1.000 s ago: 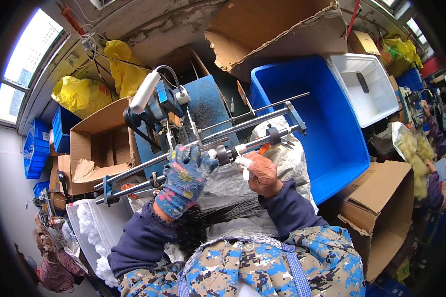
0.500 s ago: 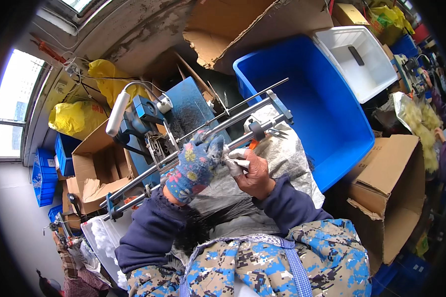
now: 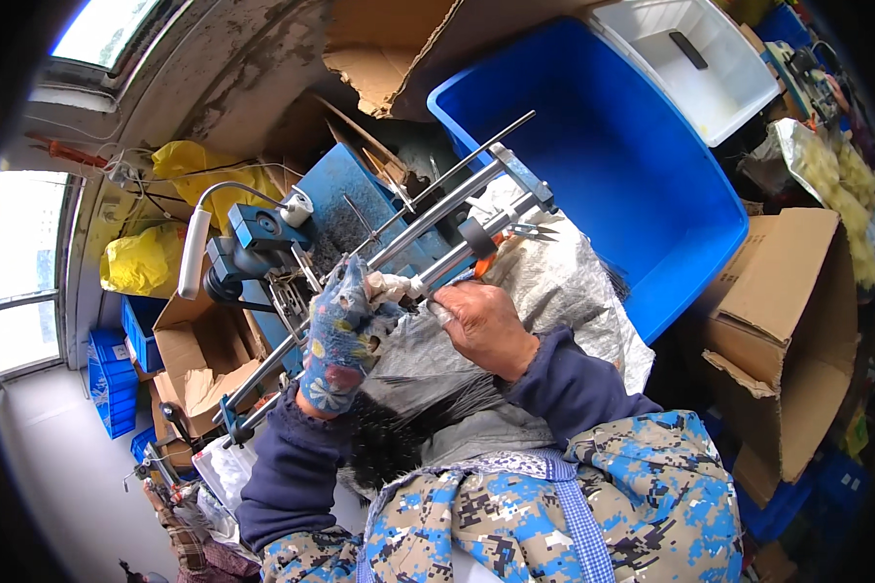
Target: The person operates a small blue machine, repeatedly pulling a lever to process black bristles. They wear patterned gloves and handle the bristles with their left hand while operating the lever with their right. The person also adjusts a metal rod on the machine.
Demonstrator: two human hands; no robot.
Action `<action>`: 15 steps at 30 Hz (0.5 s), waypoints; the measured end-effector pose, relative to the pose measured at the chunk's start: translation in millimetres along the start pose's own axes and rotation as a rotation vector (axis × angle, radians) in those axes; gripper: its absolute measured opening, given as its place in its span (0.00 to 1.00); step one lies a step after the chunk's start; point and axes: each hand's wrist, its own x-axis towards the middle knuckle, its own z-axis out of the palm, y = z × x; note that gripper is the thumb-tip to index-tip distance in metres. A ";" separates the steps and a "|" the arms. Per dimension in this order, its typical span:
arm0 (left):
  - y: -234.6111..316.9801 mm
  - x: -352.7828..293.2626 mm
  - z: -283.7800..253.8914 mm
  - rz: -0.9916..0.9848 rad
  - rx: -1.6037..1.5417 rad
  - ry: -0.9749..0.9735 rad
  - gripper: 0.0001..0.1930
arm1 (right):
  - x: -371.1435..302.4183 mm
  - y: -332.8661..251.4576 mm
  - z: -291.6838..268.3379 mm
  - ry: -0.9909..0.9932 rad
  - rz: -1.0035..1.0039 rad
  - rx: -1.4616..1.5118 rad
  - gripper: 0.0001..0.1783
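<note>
The left hand (image 3: 338, 335), in a flowered glove, closes its grip on a small white piece (image 3: 391, 286) against the twin metal rails (image 3: 428, 225). The bare right hand (image 3: 481, 325) meets it from the right, fingers curled shut on the same piece, wrist bent upward. A blue machine (image 3: 262, 238) stands just behind, a blue bin (image 3: 632, 175) to the right.

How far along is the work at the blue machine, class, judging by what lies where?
Done: nothing finished shows; the blue tub looks bare. In hand: the left hand, gloved, and the right hand meet at the machine's rails, pinching a small pale piece. Left: a heap of dark bristles lies on the lap, seemingly unworked.
</note>
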 end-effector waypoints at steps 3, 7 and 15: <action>8.5 2.9 -2.5 -0.049 -0.026 0.015 0.09 | -0.2 -7.0 -15.7 0.018 -0.092 -0.042 0.15; 5.1 -0.9 -1.8 -0.216 -0.280 0.096 0.07 | 2.2 -4.0 -9.1 0.135 -0.287 0.117 0.13; 12.1 8.1 -4.6 -0.415 -0.547 0.032 0.05 | 6.6 -0.3 -5.4 0.216 -0.382 0.321 0.04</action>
